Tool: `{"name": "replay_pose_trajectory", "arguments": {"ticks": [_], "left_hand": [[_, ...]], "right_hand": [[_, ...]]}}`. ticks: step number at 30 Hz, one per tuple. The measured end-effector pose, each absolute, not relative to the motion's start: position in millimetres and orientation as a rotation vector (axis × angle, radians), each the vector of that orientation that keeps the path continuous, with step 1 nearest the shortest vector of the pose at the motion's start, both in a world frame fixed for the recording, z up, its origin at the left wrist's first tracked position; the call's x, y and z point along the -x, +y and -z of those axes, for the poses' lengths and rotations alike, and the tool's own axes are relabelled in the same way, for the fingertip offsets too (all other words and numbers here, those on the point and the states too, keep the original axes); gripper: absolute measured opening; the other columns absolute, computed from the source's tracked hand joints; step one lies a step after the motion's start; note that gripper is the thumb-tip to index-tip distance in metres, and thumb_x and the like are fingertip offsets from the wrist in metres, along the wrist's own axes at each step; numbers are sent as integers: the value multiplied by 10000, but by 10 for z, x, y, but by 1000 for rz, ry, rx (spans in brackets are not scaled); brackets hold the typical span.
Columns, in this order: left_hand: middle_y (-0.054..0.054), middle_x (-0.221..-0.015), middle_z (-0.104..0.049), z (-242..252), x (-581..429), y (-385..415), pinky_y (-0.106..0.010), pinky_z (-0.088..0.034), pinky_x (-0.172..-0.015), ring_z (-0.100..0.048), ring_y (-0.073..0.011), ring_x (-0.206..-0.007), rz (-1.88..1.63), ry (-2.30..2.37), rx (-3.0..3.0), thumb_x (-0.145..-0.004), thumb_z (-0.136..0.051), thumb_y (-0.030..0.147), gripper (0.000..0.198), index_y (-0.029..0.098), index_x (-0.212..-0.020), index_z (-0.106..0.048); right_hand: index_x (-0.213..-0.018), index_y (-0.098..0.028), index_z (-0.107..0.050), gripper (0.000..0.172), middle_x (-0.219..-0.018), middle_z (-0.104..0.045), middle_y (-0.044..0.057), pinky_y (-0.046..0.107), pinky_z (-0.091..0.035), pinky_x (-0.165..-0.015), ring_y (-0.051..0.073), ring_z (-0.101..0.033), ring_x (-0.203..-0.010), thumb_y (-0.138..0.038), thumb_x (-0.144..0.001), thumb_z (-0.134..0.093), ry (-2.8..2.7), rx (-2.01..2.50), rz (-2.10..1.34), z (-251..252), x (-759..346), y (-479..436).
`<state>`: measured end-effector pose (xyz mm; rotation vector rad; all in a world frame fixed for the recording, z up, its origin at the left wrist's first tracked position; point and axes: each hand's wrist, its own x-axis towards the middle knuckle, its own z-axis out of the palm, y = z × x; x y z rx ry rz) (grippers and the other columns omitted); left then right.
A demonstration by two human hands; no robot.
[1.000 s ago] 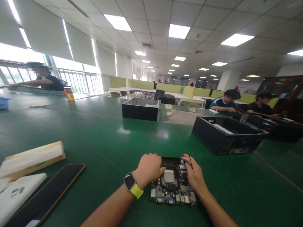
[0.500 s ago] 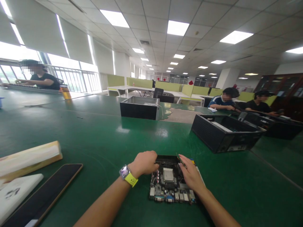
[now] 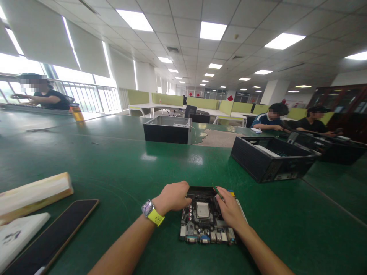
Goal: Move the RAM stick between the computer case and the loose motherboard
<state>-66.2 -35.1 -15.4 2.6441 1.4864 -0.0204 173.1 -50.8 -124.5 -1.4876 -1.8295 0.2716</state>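
A small black motherboard [image 3: 204, 221] with a silver processor [image 3: 202, 209] in its socket lies on the green table [image 3: 120, 168] near me. My left hand [image 3: 171, 196], with a yellow-strapped watch [image 3: 151, 213] on the wrist, rests curled on the board's far left corner. My right hand [image 3: 231, 209] lies on the board's right side, fingers pinched on a thin green memory stick [image 3: 219, 192] standing at the slots.
An open black computer case [image 3: 272, 162] stands to the right, another case [image 3: 168, 130] farther back. A dark tablet [image 3: 54, 235], a white booklet [image 3: 17, 235] and a wood-edged block [image 3: 33, 194] lie at my left. Three people sit at the table's far sides.
The view has shifted slightly. My left hand slid off the processor area to the board's far left corner. My right hand stays at the memory slots.
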Motion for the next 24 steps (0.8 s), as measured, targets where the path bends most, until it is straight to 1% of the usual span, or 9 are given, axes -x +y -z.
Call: {"name": "replay_pose_trajectory", "arguments": {"ticks": [7,14,18,24], "left_hand": [[-95,-1112,-612,131,671,-349,-366,-494,-795,-606,-273,-995,35,1445,-2640,-788,-455,411,350,201,-1047,-562],[-88,-1157,-569,146,668,-340,-335,-492,-786,-612,-237,-953,-24,1383,-2634,-779,-466,429,385,200,-1075,-555],[-85,-1136,-572,163,660,-341,-336,-499,-752,-618,-235,-920,29,1359,-2645,-772,-471,452,387,197,-1045,-571],[-90,-1144,-567,165,663,-343,-339,-498,-756,-612,-239,-935,33,1381,-2654,-770,-471,445,392,193,-1053,-572]], "right_hand": [[-1204,-202,-580,404,-1250,-567,84,431,-372,-1029,214,-499,-1173,-344,-887,-373,-1833,1481,-252,1257,-1727,-504],[-1206,-204,-573,403,-1249,-551,85,410,-378,-1022,211,-496,-1166,-351,-897,-359,-1827,1479,-274,1238,-1725,-501],[-1193,-208,-585,394,-1235,-558,87,406,-397,-1005,215,-509,-1149,-337,-889,-369,-1827,1465,-257,1220,-1718,-506],[-1193,-223,-584,393,-1221,-567,80,413,-395,-1006,219,-512,-1145,-355,-896,-363,-1814,1439,-269,1224,-1717,-504]]}}
